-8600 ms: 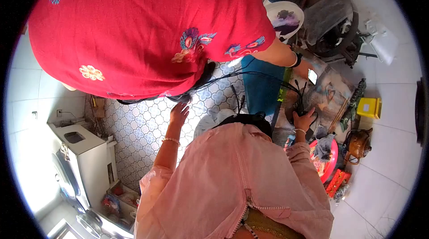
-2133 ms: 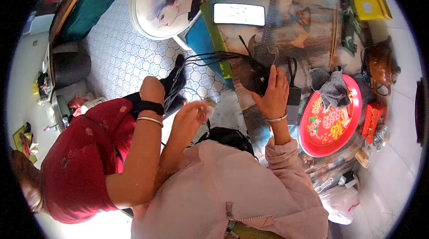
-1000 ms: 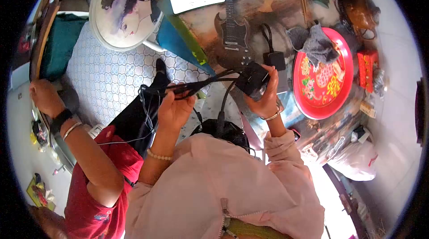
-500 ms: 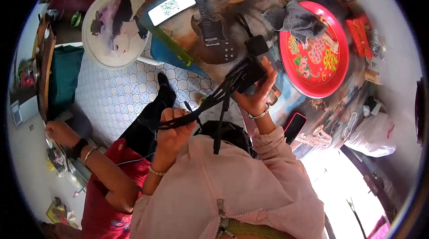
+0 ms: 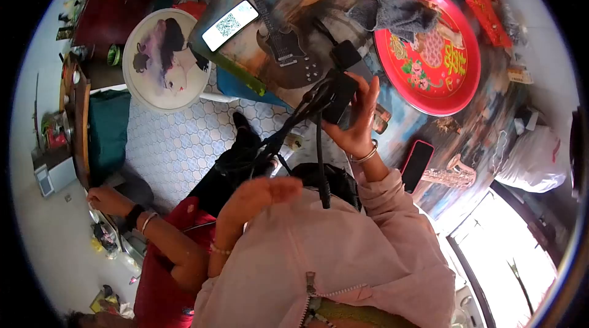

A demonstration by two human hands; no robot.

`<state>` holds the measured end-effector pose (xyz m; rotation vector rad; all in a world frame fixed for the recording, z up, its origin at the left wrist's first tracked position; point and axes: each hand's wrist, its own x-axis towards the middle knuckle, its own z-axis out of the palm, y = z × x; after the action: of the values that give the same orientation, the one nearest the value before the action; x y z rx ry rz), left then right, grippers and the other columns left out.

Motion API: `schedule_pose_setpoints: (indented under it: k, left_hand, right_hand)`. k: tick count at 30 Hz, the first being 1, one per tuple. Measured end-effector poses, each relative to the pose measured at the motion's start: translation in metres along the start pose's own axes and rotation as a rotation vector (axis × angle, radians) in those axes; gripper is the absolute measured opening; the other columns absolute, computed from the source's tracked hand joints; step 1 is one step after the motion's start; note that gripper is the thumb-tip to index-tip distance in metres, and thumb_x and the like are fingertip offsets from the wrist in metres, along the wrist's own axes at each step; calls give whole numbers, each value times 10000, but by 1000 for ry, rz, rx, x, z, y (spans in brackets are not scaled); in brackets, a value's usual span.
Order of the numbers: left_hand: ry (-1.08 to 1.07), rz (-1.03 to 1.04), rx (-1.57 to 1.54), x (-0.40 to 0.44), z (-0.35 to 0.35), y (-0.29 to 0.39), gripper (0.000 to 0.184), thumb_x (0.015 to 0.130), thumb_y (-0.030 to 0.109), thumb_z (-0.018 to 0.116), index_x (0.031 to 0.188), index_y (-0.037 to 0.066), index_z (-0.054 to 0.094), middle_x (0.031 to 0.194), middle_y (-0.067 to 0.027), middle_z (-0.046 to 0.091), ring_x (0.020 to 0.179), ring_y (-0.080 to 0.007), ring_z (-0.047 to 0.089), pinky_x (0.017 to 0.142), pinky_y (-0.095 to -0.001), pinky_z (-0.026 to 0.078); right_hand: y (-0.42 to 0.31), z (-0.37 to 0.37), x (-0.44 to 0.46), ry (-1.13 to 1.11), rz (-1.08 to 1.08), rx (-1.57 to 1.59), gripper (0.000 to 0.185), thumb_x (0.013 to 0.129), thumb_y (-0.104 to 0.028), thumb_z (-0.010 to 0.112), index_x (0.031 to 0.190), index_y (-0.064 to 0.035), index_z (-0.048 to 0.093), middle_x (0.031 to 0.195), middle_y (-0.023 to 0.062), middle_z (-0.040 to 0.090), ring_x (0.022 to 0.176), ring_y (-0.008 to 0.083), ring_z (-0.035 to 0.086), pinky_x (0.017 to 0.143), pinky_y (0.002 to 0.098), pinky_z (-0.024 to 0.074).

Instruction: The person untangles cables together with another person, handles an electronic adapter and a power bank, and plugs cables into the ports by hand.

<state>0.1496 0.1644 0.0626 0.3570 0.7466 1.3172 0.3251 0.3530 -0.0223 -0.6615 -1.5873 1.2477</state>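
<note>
Black plastic catches the eye first in the head view: a black box [image 5: 339,96] sits up at the near edge of the table [image 5: 392,135], and the right hand [image 5: 356,121] has it, thumb below and fingers up along its side, gripping. From that box a bundle of black cables [image 5: 287,129] sweeps down to the left, and one thicker lead [image 5: 323,165] drops straight, its end over the pink jacket [image 5: 343,236]. Now the left hand [image 5: 261,198], a blur, fingers stretched out and pointing right, open rather than closed, just below the cables; whether it touches them I cannot tell.

Just beyond the gripped box, a second black block [image 5: 345,54] lies on the tabletop with a short loop of cord. To its right, the red tray [image 5: 464,92], flowers printed inside, a grey cloth [image 5: 396,14] slumped across its far rim. Over on the left, a phone [image 5: 230,24] lies face up, a square code glowing on its screen; nearer, to the right, a red-edged phone [image 5: 417,165], screen dark. Beside the table stands a round white stool [image 5: 138,73] with a painted figure. And at lower left, a person's arm [image 5: 175,249], black band at the wrist, reaches out from red clothing [image 5: 165,294].
</note>
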Motion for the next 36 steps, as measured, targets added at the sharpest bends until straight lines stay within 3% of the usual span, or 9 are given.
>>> schedule_pose_setpoints:
  k: [4,8,10,14,18,21,29,34,36]
  left_hand:
    - [-234,-4,620,-2,34,43,379,849,291,531,905,-80,587,870,-286,600,739,-328,635,632,-352,522]
    - [89,457,385,20,8,81,328,857,269,552,975,-36,567,852,-208,600,779,-308,589,701,-402,481]
    - [220,399,633,67,-4,88,291,823,76,561,1091,-27,513,1004,-198,587,932,-282,575,853,-410,443]
    - [-165,153,1358,150,21,75,618,738,91,629,1302,54,379,1340,-147,395,1239,-270,383,1009,-361,312]
    - [-449,185,1442,169,18,53,730,716,121,663,1347,78,300,1352,-153,374,1247,-294,369,1022,-359,295]
    - [-504,-110,1253,166,17,47,837,678,171,719,1364,70,249,1371,-147,342,1260,-279,352,1022,-371,298]
    - [-505,172,1146,137,21,9,934,589,244,806,1337,50,282,1262,-151,407,1164,-254,423,949,-364,370]
    - [-446,538,1485,134,59,-5,850,561,258,782,1259,2,371,1176,-188,465,1057,-350,452,928,-413,356]
    - [-450,508,1535,136,73,-12,852,554,250,779,1260,3,370,1159,-181,471,1045,-347,453,913,-412,363]
  right_hand:
    - [4,-4,3,-18,-21,23,1188,543,83,720,1414,-179,-45,1303,195,320,1133,295,430,923,387,379]
    - [2,-11,3,-49,-15,-7,1194,546,88,724,1413,-177,-53,1298,199,326,1136,298,432,927,390,378]
    - [2,-14,4,-98,-70,-52,1194,551,74,732,1414,-173,-55,1296,209,331,1143,301,433,933,389,373]
    - [-2,-23,5,-164,-53,-7,1197,550,58,738,1414,-169,-58,1295,216,335,1159,310,427,943,394,365]
    - [-15,-21,3,-168,-3,196,1147,551,47,709,1418,-119,-24,1316,211,350,1218,329,376,1012,394,284]
    - [-22,-19,-9,-146,36,349,1168,540,77,702,1418,-123,-43,1351,207,310,1260,320,322,1038,390,237]
    - [-40,-15,-55,-20,181,419,1082,562,94,689,1410,-40,31,1410,181,237,1314,268,236,1067,354,168]
    - [-46,-24,-78,97,282,179,876,713,-237,734,1380,-6,216,1367,132,324,1256,205,316,1018,327,246]
    - [-50,-27,-85,201,319,459,870,713,-291,734,1372,-8,240,1329,119,373,1202,191,373,1009,336,277]
